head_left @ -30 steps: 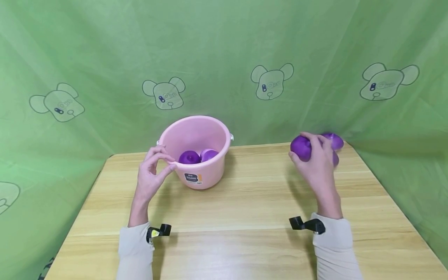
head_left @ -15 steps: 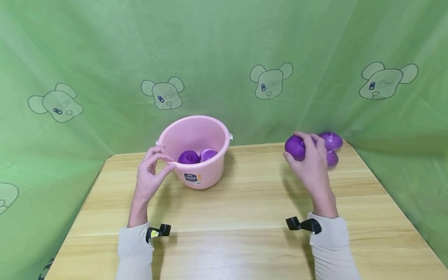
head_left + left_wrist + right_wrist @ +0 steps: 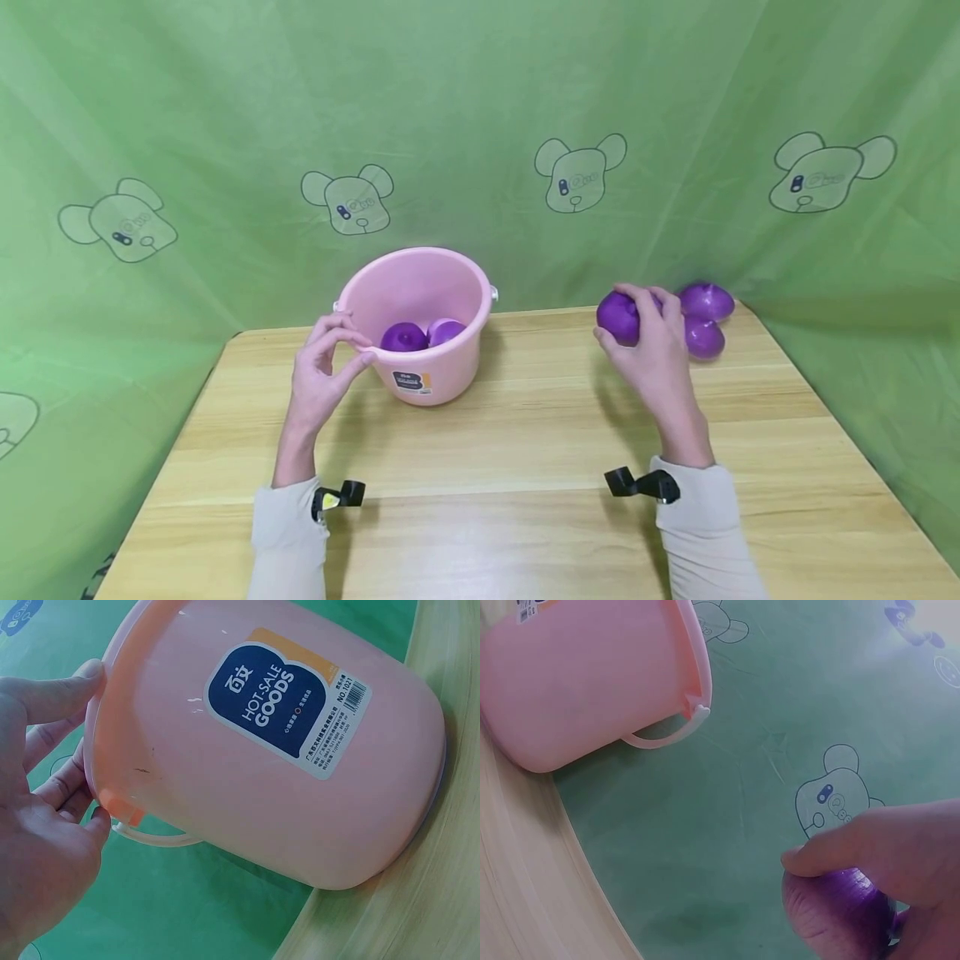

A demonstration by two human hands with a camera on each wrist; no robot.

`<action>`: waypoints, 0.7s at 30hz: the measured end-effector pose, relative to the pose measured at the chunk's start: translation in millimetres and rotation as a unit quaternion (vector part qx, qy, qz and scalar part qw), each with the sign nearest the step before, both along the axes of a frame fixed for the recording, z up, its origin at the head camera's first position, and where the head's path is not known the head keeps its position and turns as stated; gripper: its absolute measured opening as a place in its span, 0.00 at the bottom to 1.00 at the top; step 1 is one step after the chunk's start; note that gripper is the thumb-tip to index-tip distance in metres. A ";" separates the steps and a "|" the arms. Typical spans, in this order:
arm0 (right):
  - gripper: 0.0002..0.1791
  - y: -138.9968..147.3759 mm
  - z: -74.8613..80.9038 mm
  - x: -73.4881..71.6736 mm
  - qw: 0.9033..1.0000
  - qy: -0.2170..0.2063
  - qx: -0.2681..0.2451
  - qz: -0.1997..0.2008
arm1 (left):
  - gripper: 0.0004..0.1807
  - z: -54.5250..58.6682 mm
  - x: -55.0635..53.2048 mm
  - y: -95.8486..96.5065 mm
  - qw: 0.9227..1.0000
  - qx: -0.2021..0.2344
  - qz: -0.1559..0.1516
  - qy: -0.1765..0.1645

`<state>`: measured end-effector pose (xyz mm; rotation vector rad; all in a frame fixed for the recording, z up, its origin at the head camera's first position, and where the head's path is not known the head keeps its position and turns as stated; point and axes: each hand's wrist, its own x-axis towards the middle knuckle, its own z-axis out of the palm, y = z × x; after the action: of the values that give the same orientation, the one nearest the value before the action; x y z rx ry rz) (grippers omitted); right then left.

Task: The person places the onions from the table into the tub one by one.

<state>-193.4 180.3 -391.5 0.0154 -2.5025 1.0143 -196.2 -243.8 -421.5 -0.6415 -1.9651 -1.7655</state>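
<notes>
A pink bucket (image 3: 427,367) stands on the table toward the back. Its front-left rim is pinched by my left hand (image 3: 318,379), the thumb outside and the fingertips over the edge; the left wrist view shows this grip beside the bucket's printed label (image 3: 281,705). Inside the bucket lie a dark purple onion (image 3: 403,337) and a lighter purple onion (image 3: 446,331). My right hand (image 3: 656,350) grips another purple onion (image 3: 618,317), held above the table between thumb and fingers. Just right of that hand, two more purple onions (image 3: 707,302) rest together.
The wooden table (image 3: 465,467) ends at the back against a green curtain (image 3: 480,100) printed with bear heads. A pale handle (image 3: 667,739) hangs off the bucket's side in the right wrist view.
My right hand has carried its onion leftward, away from the two onions at the back right, which now show more fully. The left hand has kept its hold on the bucket rim.
</notes>
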 end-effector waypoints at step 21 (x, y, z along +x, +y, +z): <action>0.38 -9.6 1.5 1.9 1.000 0.012 -0.004 0.020 | 0.09 0.0 -0.2 0.7 1.000 0.003 -0.002 0.005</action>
<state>-191.5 170.7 -390.0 0.0746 -2.4846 1.0334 -196.3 -243.1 -421.4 -0.6510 -1.9526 -1.7675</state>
